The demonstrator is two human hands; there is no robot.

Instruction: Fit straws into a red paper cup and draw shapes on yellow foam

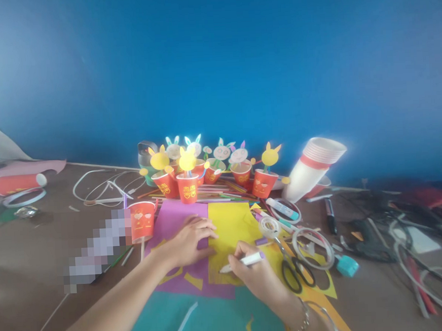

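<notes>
My right hand [255,277] holds a white marker [252,258] with a purple end. Its tip points down and left, close to the yellow paper [233,221]; whether it touches is too blurred to tell. Flat across the yellow sheet's left edge lies my left hand [195,240], fingers spread, partly over the purple paper [177,218]. A teal sheet [155,317] lies underneath, nearer to me. Right of my right hand are black-handled scissors [292,270], a roll of clear tape [269,227] and a purple marker cap [262,241].
Behind the papers stand several red paper cups [187,189] with animal-face figures. One red cup [142,221] stands at left. A tilted stack of white cups [310,168] leans at right, near a glue stick [282,209], a black marker [331,216] and a glue gun [373,239].
</notes>
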